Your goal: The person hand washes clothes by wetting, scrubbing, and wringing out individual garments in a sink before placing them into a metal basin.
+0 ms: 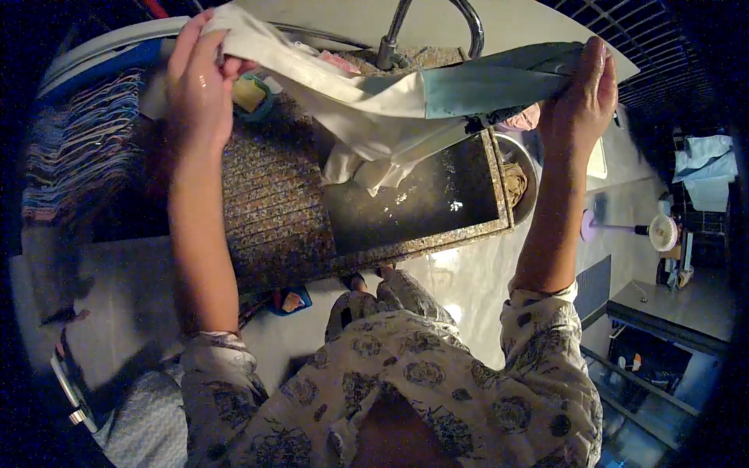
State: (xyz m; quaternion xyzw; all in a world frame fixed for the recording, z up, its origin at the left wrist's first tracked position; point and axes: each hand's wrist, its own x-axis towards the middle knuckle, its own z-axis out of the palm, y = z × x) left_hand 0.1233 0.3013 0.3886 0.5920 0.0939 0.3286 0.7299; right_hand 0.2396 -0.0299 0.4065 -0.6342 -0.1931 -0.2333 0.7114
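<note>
A wet-looking garment, white on one side and blue-green on the other, is stretched between my two raised hands. My left hand grips its white end at the upper left. At the upper right my right hand is closed on the blue-green end. The middle of the cloth sags over a stone basin holding dark water, and its lower folds hang close to the water. Beside the basin on the left is a ridged stone washboard.
A curved metal faucet rises behind the cloth. A yellow item in a green dish lies behind the washboard. Striped fabric hangs at the left. Right of the basin, a round tub holds brown cloth. A purple-based stand is further right.
</note>
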